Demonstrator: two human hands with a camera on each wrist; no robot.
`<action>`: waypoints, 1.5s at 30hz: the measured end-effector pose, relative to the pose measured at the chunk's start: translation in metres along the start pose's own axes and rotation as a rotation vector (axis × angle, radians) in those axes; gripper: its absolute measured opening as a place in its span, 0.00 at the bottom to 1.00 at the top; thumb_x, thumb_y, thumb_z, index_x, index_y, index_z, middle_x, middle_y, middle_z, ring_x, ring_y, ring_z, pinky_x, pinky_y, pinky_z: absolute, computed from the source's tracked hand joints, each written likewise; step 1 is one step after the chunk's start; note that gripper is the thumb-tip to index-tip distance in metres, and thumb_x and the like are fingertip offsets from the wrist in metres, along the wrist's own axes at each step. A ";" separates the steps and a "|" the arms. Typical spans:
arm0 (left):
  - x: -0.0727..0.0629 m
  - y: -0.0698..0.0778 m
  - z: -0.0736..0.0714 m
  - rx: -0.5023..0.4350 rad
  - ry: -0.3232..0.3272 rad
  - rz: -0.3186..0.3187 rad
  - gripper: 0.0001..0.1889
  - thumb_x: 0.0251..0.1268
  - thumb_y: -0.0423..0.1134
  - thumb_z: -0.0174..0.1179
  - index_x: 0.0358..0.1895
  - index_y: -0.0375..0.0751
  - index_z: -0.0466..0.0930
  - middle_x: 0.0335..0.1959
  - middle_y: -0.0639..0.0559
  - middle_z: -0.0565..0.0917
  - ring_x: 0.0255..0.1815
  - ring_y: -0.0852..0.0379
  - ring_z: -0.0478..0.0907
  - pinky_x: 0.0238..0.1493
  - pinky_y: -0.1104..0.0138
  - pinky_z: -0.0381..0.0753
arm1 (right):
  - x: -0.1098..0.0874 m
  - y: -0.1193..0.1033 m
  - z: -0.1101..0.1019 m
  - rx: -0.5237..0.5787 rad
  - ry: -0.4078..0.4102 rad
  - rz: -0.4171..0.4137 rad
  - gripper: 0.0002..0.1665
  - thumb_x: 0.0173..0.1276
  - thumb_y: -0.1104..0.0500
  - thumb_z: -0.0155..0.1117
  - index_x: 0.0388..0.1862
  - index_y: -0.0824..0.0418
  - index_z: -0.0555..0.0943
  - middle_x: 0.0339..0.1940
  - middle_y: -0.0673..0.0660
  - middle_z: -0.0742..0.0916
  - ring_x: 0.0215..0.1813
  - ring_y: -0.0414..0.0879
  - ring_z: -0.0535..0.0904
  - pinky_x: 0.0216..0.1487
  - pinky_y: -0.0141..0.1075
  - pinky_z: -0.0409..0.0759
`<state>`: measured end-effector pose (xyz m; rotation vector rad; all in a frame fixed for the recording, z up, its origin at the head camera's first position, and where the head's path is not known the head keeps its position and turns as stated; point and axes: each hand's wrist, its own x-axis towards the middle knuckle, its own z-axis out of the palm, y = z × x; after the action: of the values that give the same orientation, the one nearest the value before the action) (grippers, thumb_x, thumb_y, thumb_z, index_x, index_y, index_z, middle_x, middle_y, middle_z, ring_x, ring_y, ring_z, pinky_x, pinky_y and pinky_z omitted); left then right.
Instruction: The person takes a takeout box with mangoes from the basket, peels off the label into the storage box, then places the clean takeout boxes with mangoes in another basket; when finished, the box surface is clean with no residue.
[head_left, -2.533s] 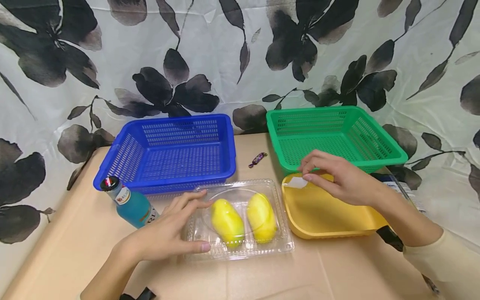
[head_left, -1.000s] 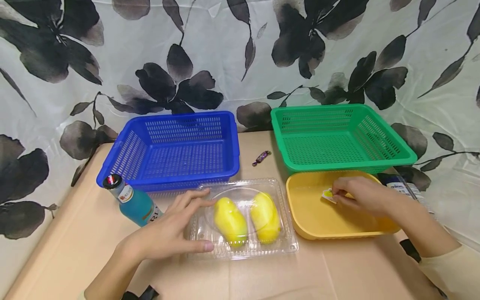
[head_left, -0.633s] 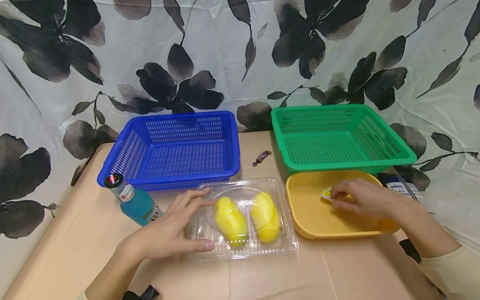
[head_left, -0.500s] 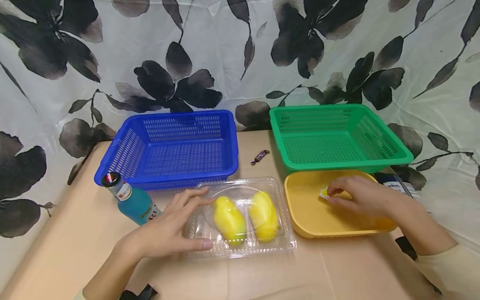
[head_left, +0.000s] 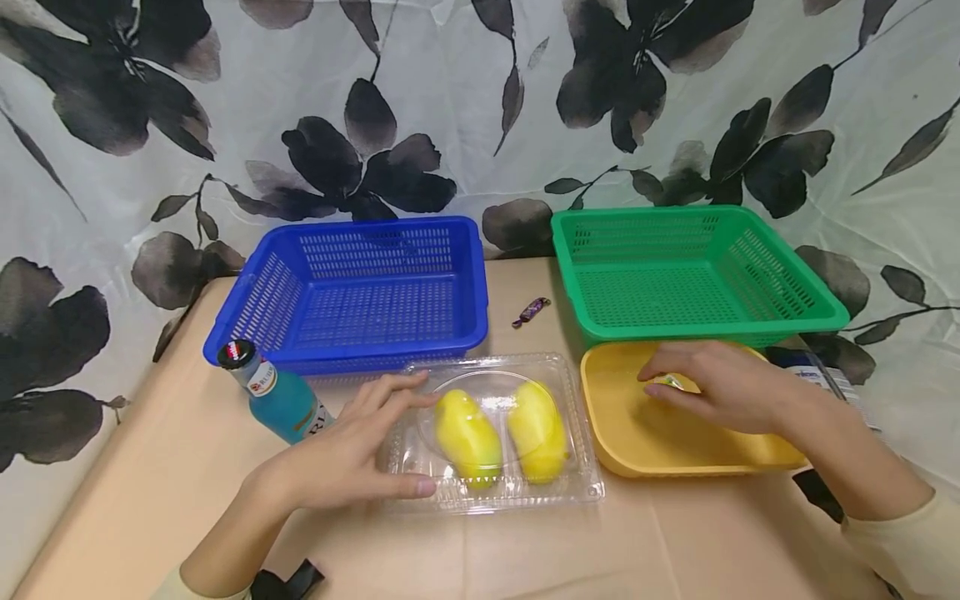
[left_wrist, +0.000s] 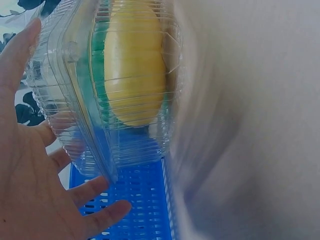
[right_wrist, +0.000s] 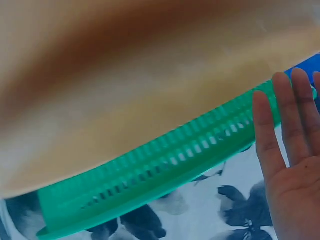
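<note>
My left hand (head_left: 337, 458) lies with spread fingers and thumb along the left edge of a clear plastic clamshell box (head_left: 491, 500). Through its closed lid show two yellow mangoes (head_left: 467, 437). In the left wrist view, straight fingers (left_wrist: 107, 215) touch the box's ridged rim. My right hand (head_left: 723, 387) is inside a yellow tray (head_left: 622, 454), thumb and forefinger parted. Between them shows a small white and yellow piece (head_left: 667, 382), mostly hidden by the hand. In the right wrist view, that hand's fingers (right_wrist: 292, 120) are straight.
A blue basket (head_left: 375, 312) and a green basket (head_left: 675, 296) stand behind, with a small wrapped candy (head_left: 531, 312) between them. A blue-green bottle (head_left: 281, 404) lies tilted near the left hand. A dark printed packet (head_left: 813, 371) is right of the tray.
The right hand has come down into the yellow tray with the small piece, and its thumb and forefinger have since parted around it. The left hand stays on the box.
</note>
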<state>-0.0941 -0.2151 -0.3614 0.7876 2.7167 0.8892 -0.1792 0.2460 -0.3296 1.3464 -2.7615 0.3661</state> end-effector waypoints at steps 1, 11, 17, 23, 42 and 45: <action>0.000 0.000 0.000 0.000 -0.001 -0.001 0.45 0.57 0.72 0.66 0.76 0.62 0.64 0.81 0.58 0.53 0.80 0.47 0.50 0.70 0.35 0.66 | 0.002 -0.003 -0.002 0.001 0.003 -0.012 0.09 0.70 0.58 0.71 0.46 0.45 0.86 0.44 0.33 0.83 0.44 0.34 0.82 0.47 0.38 0.85; 0.006 0.005 -0.001 0.027 -0.018 -0.003 0.46 0.55 0.75 0.65 0.76 0.63 0.64 0.81 0.56 0.54 0.80 0.46 0.52 0.71 0.37 0.66 | 0.011 -0.024 -0.008 0.040 -0.060 0.067 0.15 0.73 0.50 0.68 0.55 0.51 0.85 0.52 0.42 0.87 0.54 0.41 0.84 0.54 0.44 0.85; 0.005 0.005 -0.002 0.031 -0.019 -0.011 0.47 0.54 0.75 0.65 0.77 0.63 0.64 0.81 0.57 0.54 0.80 0.47 0.52 0.72 0.36 0.66 | 0.016 -0.034 -0.006 0.112 -0.069 0.081 0.29 0.72 0.39 0.67 0.64 0.53 0.80 0.56 0.43 0.85 0.56 0.42 0.82 0.53 0.41 0.85; 0.003 0.006 -0.003 0.025 -0.025 -0.022 0.46 0.55 0.75 0.65 0.76 0.63 0.64 0.81 0.56 0.53 0.80 0.46 0.51 0.72 0.37 0.66 | 0.021 -0.043 -0.003 0.140 -0.110 0.111 0.41 0.67 0.31 0.66 0.71 0.52 0.73 0.63 0.46 0.81 0.60 0.46 0.80 0.51 0.42 0.86; 0.001 0.008 -0.004 0.039 -0.022 -0.035 0.47 0.56 0.74 0.64 0.78 0.63 0.62 0.83 0.57 0.50 0.81 0.43 0.50 0.72 0.35 0.63 | 0.032 -0.067 0.015 0.198 -0.263 0.198 0.68 0.52 0.18 0.66 0.84 0.48 0.56 0.83 0.52 0.63 0.80 0.58 0.64 0.72 0.60 0.70; -0.001 0.010 -0.003 0.069 -0.026 -0.043 0.46 0.57 0.76 0.62 0.78 0.65 0.61 0.84 0.55 0.47 0.83 0.40 0.48 0.71 0.32 0.62 | 0.032 -0.070 0.020 0.224 -0.274 0.193 0.72 0.50 0.18 0.67 0.85 0.50 0.53 0.84 0.54 0.63 0.80 0.58 0.64 0.73 0.60 0.69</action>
<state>-0.0895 -0.2104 -0.3527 0.7444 2.7445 0.7745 -0.1432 0.1756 -0.3312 1.2593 -3.1725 0.5541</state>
